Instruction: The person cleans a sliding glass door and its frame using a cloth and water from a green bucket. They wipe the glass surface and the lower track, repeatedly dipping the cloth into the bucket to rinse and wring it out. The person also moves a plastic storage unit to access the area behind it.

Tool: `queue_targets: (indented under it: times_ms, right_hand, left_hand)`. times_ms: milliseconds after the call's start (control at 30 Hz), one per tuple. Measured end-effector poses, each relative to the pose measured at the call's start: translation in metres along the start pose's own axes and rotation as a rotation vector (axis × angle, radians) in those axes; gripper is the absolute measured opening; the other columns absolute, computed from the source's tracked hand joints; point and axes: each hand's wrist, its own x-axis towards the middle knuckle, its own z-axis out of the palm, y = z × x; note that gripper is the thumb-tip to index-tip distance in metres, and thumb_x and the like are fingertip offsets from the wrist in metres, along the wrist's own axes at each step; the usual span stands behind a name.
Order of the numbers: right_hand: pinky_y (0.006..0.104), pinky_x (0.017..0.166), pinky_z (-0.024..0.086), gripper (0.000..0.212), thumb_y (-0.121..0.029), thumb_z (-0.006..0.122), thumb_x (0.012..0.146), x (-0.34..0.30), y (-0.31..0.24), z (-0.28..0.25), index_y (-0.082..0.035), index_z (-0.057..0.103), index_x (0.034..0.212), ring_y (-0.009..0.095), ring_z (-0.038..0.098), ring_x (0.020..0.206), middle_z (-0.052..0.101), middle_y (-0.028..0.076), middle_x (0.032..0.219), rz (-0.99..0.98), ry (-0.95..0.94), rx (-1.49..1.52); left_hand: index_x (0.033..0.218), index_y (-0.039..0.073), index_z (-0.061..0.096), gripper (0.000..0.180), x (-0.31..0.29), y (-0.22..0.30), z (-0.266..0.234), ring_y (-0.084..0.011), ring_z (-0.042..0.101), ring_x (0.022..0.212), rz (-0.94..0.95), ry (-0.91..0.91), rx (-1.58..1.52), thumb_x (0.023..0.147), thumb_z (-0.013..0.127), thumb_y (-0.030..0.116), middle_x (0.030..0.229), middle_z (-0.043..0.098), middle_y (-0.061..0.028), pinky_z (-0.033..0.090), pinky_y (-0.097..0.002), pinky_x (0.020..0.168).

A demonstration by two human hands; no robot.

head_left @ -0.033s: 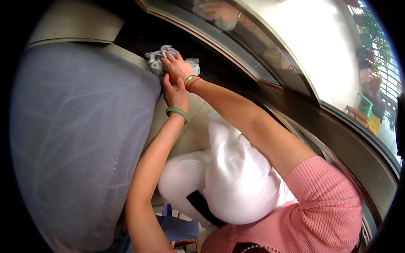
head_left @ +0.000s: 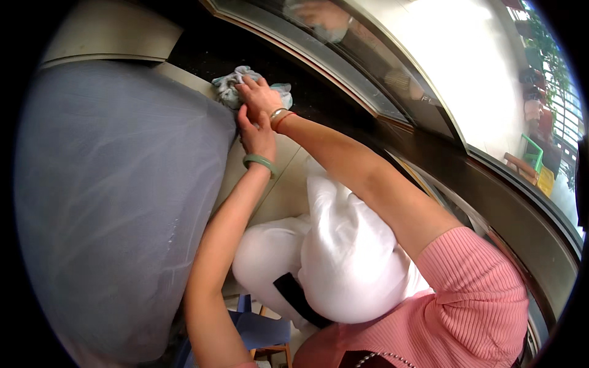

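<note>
A crumpled, pale grey-green cloth (head_left: 228,87) lies on the dark strip at the foot of the glass door. My right hand (head_left: 261,98) rests over the cloth, its fingers bent down onto it and part of the cloth bulging out on either side. Just below, my left hand (head_left: 259,138) touches the heel of the right hand with its thumb and fingers apart; I see nothing in it. A green bangle circles my left wrist, and a metal bracelet with a red cord is on my right.
To the left stands a large piece covered in grey-blue fabric (head_left: 123,196). The framed glass door (head_left: 392,98) runs along the right. A blue chair with wooden legs (head_left: 261,328) is below, behind my white-trousered knees. Light tiles (head_left: 285,172) floor the middle.
</note>
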Motion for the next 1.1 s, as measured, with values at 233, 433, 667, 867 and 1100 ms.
queue_targets:
  times_ms: [233,433,667,867,1100]
  right_hand:
    - [0.0302,0.067,0.050,0.027,-0.010,0.062,0.081,-0.123,0.032,-0.040,-0.002,0.059,0.107,0.019,0.062,0.071,0.064,0.016,0.083,0.512,0.355,0.696]
    - [0.0440,0.086,0.038,0.080,-0.038,0.073,0.073,-0.147,0.047,-0.043,0.001,0.037,0.133,0.035,0.041,0.119,0.045,0.017,0.128,0.246,0.128,-0.354]
    - [0.0455,0.091,0.034,0.067,-0.031,0.065,0.078,-0.013,0.007,0.009,-0.007,0.036,0.134,0.032,0.036,0.124,0.042,0.013,0.133,0.025,0.063,-0.344]
    - [0.0471,0.091,0.038,0.072,-0.041,0.066,0.078,0.123,-0.041,0.031,-0.004,0.039,0.133,0.030,0.041,0.119,0.043,0.015,0.133,-0.031,0.194,-0.300]
    - [0.0485,0.091,0.038,0.058,-0.032,0.066,0.077,0.163,-0.040,0.023,-0.017,0.046,0.129,0.027,0.044,0.116,0.046,0.010,0.129,-0.334,0.118,-0.311]
  left_hand:
    - [0.131,0.007,0.043,0.058,-0.007,-0.014,0.015,-0.0284,0.048,0.111,0.010,-0.076,-0.266,0.083,0.062,0.034,0.121,0.049,-0.0163,0.037,-0.0395,0.097]
    - [0.135,0.007,0.038,0.058,-0.009,-0.006,0.016,-0.0337,0.034,0.130,-0.036,-0.193,0.094,0.085,0.057,0.029,0.139,0.037,-0.0185,0.026,-0.0442,0.108]
    - [0.143,0.009,0.030,0.061,-0.001,-0.017,0.010,-0.0358,0.031,0.133,-0.107,-0.108,-0.003,0.094,0.042,0.044,0.146,0.030,-0.0205,0.028,-0.0410,0.108]
    - [0.145,0.008,0.023,0.063,0.001,-0.019,0.004,-0.0375,0.036,0.130,-0.122,0.004,-0.171,0.096,0.043,0.041,0.145,0.032,-0.0209,0.032,-0.0417,0.105]
    - [0.145,0.004,0.021,0.068,-0.015,0.001,0.004,-0.0330,0.026,0.136,-0.190,-0.104,-0.025,0.094,0.045,0.042,0.147,0.026,-0.0190,0.024,-0.0398,0.111]
